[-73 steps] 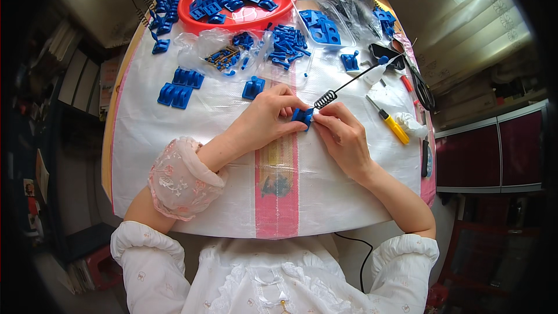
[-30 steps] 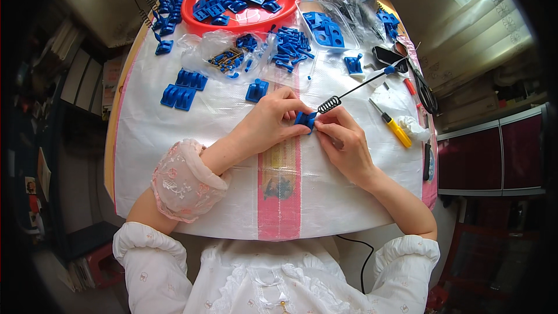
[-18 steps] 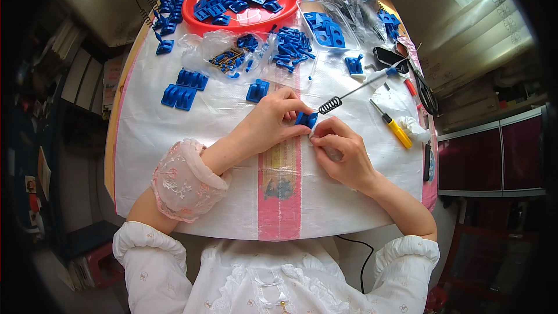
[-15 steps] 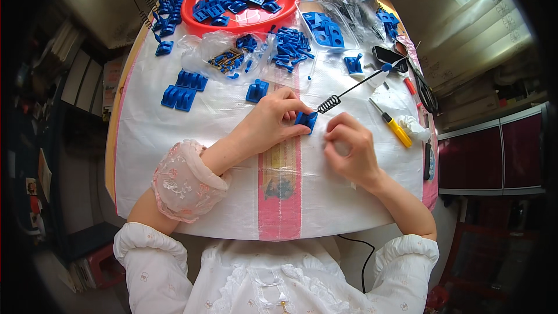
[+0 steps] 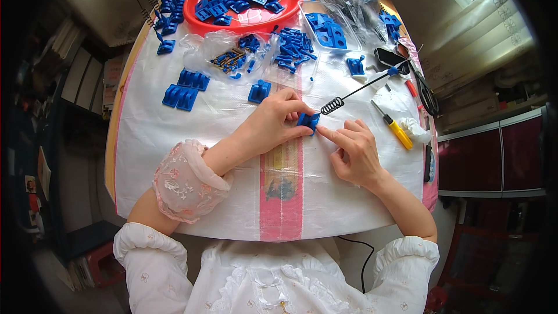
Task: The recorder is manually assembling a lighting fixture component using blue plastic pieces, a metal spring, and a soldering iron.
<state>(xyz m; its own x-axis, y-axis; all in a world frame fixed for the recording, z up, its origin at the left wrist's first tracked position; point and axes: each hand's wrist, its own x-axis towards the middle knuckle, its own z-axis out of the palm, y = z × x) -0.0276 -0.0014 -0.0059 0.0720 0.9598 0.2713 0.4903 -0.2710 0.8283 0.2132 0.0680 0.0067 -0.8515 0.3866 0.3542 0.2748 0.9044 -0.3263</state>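
Observation:
Near the middle of the table, a blue plastic base (image 5: 308,121) is pinched between the thumb and fingers of my left hand (image 5: 272,117). From the base a black spring rod (image 5: 333,105) slants up to the right, with a coil low down and a blue tip (image 5: 393,71). My right hand (image 5: 356,150) has its index finger stretched out, its tip touching the base's right side. The other fingers of that hand are partly bent and hold nothing. Just beyond my left hand stands another blue base (image 5: 259,91).
A red tray (image 5: 192,16) of blue parts stands at the back. Small blue pieces (image 5: 294,46), a bag of brass-coloured parts (image 5: 228,59) and a clear box (image 5: 343,22) lie before it. Grouped bases (image 5: 185,88) sit left; a yellow screwdriver (image 5: 397,132) and scissors (image 5: 429,94) lie right.
My right hand has gone from bent fingers beside the base to a stretched index finger touching it. The left hand keeps its pinch on the base.

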